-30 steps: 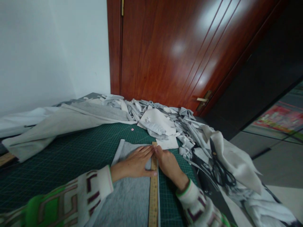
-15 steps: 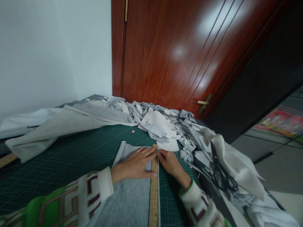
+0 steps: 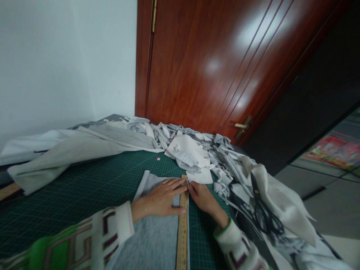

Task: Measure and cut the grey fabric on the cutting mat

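Note:
A grey piece of cloth point(image 3: 157, 232) lies flat on the green cutting mat point(image 3: 104, 180). Along its right edge runs a wooden ruler point(image 3: 182, 232), pointing away from me, with a thin strip of cloth showing beyond it. My left hand point(image 3: 161, 198) is spread flat over the cloth, its fingertips and thumb resting on the ruler. Just right of the ruler's far end, my right hand point(image 3: 203, 197) is closed in a pinch at the cloth's edge. Whatever sits between those fingers is hidden.
Heaped grey and white cloth scraps point(image 3: 194, 150) line the back and right of the table. Black scissors point(image 3: 264, 213) lie among them at the right. Larger folded cloth point(image 3: 84, 146) stretches across the back left. A small pink disc point(image 3: 158, 159) rests on the mat.
The whole view has shifted slightly, so things sit a little lower. Both hands keep nearly the same places at the ruler.

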`<move>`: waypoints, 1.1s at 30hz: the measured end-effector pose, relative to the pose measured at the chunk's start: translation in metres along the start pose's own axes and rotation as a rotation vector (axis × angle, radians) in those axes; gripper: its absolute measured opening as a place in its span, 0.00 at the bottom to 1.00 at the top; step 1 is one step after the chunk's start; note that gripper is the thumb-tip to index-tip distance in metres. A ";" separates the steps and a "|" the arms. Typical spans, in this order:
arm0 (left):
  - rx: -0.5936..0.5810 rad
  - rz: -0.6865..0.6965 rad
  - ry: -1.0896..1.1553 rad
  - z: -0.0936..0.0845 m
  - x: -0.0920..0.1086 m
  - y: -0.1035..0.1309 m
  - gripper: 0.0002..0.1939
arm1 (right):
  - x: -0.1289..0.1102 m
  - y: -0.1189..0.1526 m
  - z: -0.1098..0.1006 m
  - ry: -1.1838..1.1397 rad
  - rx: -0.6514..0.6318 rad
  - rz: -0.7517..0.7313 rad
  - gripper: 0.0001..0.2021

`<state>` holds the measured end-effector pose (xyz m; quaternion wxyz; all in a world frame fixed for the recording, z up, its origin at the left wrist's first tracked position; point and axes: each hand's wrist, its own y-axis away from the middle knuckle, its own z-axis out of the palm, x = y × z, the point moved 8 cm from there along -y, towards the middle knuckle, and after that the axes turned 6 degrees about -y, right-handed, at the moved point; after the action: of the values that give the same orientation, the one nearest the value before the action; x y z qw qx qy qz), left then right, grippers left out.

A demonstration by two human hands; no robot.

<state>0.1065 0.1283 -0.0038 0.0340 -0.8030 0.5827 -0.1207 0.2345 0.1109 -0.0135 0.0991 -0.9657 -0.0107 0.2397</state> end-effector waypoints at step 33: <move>-0.023 -0.030 0.057 -0.005 0.001 0.002 0.42 | -0.023 -0.001 -0.007 -0.148 0.133 -0.143 0.13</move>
<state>0.1039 0.1273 0.0013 0.0063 -0.8083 0.5725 -0.1372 0.2178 0.1091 0.0032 0.1789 -0.9334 -0.0709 0.3030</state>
